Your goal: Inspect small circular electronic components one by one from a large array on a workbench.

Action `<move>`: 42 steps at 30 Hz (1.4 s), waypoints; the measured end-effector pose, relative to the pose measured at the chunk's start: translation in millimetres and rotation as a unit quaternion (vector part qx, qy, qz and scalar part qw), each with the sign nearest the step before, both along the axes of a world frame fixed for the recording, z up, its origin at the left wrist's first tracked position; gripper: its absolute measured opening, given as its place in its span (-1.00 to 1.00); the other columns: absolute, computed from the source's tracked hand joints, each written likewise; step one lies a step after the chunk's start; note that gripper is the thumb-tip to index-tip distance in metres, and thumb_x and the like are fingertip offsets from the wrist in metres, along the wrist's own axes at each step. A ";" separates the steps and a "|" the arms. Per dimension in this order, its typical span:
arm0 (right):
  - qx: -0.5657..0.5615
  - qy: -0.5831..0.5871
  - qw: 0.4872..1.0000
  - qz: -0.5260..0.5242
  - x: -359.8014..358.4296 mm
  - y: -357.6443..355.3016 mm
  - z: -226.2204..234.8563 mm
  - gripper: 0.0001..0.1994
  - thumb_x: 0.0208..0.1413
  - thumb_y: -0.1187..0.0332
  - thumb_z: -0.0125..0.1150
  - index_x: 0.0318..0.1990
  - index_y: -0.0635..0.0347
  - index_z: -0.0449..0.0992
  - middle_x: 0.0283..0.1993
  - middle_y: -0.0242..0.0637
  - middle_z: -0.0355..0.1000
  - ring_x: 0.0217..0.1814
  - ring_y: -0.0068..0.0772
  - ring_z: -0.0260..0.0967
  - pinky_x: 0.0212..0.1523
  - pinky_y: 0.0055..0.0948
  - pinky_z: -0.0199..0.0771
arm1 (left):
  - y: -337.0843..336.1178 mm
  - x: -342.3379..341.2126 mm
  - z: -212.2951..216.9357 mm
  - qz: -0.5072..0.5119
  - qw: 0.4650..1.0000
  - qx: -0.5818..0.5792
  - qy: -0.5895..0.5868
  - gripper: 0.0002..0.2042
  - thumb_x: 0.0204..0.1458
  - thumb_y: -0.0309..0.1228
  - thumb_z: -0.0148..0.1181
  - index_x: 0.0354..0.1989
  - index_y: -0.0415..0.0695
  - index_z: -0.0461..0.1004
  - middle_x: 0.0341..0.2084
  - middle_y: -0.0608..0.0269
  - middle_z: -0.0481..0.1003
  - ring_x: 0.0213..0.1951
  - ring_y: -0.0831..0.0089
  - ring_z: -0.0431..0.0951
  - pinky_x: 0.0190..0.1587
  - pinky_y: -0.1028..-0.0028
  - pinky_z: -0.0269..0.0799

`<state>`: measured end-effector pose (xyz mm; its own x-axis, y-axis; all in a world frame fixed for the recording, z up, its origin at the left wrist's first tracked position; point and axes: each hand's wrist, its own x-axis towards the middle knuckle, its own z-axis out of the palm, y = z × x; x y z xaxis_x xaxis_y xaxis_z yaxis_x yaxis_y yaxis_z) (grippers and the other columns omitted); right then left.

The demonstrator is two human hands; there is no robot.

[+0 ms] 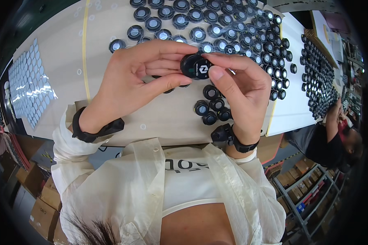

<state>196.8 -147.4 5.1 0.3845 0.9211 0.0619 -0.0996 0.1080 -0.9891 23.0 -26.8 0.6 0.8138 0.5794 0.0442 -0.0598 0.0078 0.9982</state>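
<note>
Between my two hands, above the table, is a small round black disc-shaped piece (191, 67) with a white mark on its face. My left hand (129, 75) closes on its left side, thumb below and fingertips at its upper edge. My right hand (246, 83) pinches its right side between thumb and fingers. Just below the held piece lies a small cluster of similar black round pieces (209, 118) with pale centres. Part of another black piece shows under my left thumb. Beyond my hands, many more pieces (197, 34) cover the table, some under clear film.
A sheet of round pale stickers (30, 83) lies at the left of the table (151, 118), past a yellow tape line (85, 49). At the right, another person (323, 139) sits by more black pieces (317, 73). Cardboard boxes (44, 214) and a metal rack (310, 192) stand below.
</note>
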 end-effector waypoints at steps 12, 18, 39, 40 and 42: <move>0.001 0.000 1.000 -0.019 -4.1 1.6 -2.6 -0.79 0.04 0.67 0.35 -0.13 0.43 0.63 -0.09 -0.06 0.60 -0.05 -0.38 0.54 0.01 -0.46 0.53 | -7.1 4.5 -5.5 0.059 0.997 0.037 -0.016 -0.60 -0.05 -0.74 0.36 0.02 -0.41 0.49 -0.13 -0.05 0.61 -0.18 0.31 0.70 -0.12 0.48 0.66; -0.003 -0.006 1.000 -0.024 -4.0 2.7 -3.4 -0.78 0.03 0.67 0.36 -0.13 0.42 0.64 -0.11 -0.06 0.61 -0.06 -0.38 0.55 0.00 -0.46 0.53 | -7.0 4.7 -5.8 0.064 0.997 0.051 -0.014 -0.63 -0.04 -0.70 0.38 0.00 -0.39 0.52 -0.17 0.04 0.64 -0.17 0.36 0.70 -0.14 0.53 0.65; -0.075 -0.296 0.948 -0.085 9.5 12.3 -12.0 -0.68 0.09 0.57 0.31 0.03 0.26 0.62 -0.17 -0.23 0.61 -0.03 -0.43 0.53 0.08 -0.43 0.47 | 45.7 22.2 -10.0 0.066 0.947 0.310 0.059 -0.61 -0.11 -0.57 0.47 -0.03 -0.18 0.60 -0.26 0.18 0.64 -0.29 0.52 0.68 -0.21 0.53 0.61; -0.057 -0.329 0.935 -0.120 16.0 11.3 -13.2 -0.71 0.05 0.57 0.27 -0.03 0.25 0.63 -0.23 -0.17 0.61 -0.16 -0.27 0.57 -0.06 -0.43 0.50 | 68.8 25.3 -10.2 0.054 0.917 0.381 0.102 -0.61 -0.08 -0.56 0.44 -0.02 -0.17 0.58 -0.25 0.19 0.63 -0.27 0.45 0.67 -0.18 0.47 0.60; -0.108 -0.398 0.908 -0.070 27.4 5.3 -9.7 -0.70 0.02 0.56 0.31 -0.04 0.24 0.62 -0.22 -0.15 0.57 -0.19 -0.20 0.52 -0.11 -0.39 0.49 | 97.5 39.9 12.1 0.042 0.857 0.474 0.197 -0.63 -0.05 -0.53 0.32 0.00 -0.17 0.53 -0.26 0.08 0.59 -0.23 0.24 0.64 -0.14 0.34 0.55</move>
